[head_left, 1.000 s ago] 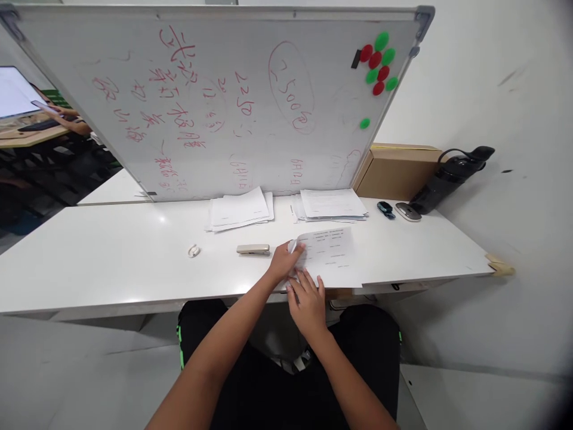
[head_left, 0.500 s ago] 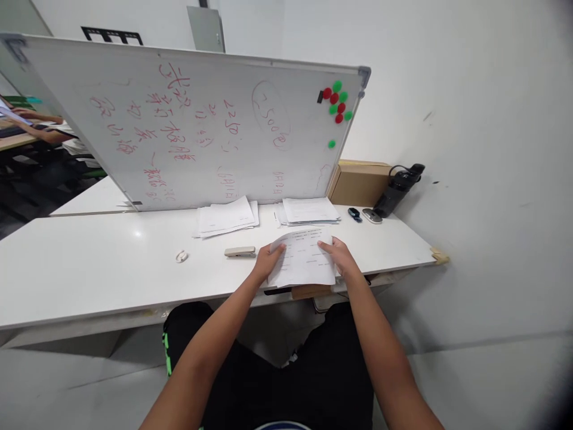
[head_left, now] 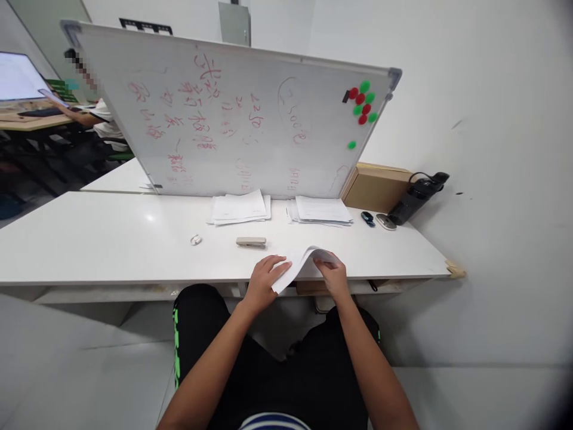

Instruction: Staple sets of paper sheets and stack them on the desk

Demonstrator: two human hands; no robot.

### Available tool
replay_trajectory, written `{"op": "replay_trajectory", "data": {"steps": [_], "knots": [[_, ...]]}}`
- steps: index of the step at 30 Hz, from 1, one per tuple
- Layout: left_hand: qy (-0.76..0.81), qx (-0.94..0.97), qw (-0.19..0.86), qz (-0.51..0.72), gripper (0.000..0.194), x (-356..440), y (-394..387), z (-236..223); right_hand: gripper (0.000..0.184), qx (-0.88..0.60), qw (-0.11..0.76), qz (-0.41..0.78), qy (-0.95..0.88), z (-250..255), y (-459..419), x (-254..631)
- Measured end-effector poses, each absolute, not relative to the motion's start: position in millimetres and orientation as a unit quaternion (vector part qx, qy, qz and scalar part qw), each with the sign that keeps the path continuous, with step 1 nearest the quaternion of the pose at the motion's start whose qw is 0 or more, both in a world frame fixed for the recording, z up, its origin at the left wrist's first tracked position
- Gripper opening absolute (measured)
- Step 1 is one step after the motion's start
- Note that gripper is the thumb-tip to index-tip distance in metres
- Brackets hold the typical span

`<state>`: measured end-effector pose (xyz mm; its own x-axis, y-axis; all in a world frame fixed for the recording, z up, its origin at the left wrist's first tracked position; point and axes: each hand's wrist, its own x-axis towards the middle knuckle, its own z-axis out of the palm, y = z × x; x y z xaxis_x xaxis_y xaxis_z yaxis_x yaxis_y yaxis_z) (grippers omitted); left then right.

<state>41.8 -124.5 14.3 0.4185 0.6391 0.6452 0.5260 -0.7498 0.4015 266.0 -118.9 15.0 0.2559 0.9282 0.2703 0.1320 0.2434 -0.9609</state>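
Sheets of white paper (head_left: 296,270) are held between my hands over the table's front edge, bowed upward in the middle. My left hand (head_left: 264,279) grips the left edge, thumb on top. On the right side, my right hand (head_left: 332,272) pinches the paper, its fingers partly under the raised curve. A beige stapler (head_left: 251,242) lies just beyond my left hand. Behind it rests one pile of papers (head_left: 239,208), and a second paper pile (head_left: 323,210) lies farther right. I cannot tell how many sheets are in my hands.
A whiteboard (head_left: 268,131) with red writing and magnets stands along the back of the white table (head_left: 111,239). At the right are a cardboard box (head_left: 376,188), a black bottle (head_left: 417,197), a mouse (head_left: 385,221) and a dark watch (head_left: 367,218). A white ring-shaped item (head_left: 196,239) lies left. Another person sits far left.
The paper has gone from nearly flat, with its print facing me, to bowed upward. My left fingers have spread more, and the camera view has shifted left.
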Motion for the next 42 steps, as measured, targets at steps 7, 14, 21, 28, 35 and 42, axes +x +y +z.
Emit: {"op": "replay_trajectory", "data": {"steps": [7,14,21,28,35,42], "knots": [[0.357,0.839,0.077,0.404,0.038,32,-146,-2,0.022,-0.481,0.615,0.262,-0.567,10,-131,277],[0.334,0.82,0.157,0.437,0.037,30,-134,14,0.019,-0.48,0.624,0.251,-0.563,28,-134,292],[0.477,0.734,0.26,0.409,0.034,35,-109,24,0.042,-0.539,0.594,0.344,-0.488,15,-129,282],[0.473,0.699,0.317,0.432,0.034,48,-102,21,0.048,-0.572,0.566,0.341,-0.486,20,-122,268],[0.482,0.713,0.307,0.406,0.034,47,-89,17,0.049,-0.636,0.553,0.311,-0.44,11,-127,263],[0.528,0.761,0.204,0.318,0.03,32,-78,5,0.05,-0.649,0.489,0.314,-0.492,9,-130,266]]}}
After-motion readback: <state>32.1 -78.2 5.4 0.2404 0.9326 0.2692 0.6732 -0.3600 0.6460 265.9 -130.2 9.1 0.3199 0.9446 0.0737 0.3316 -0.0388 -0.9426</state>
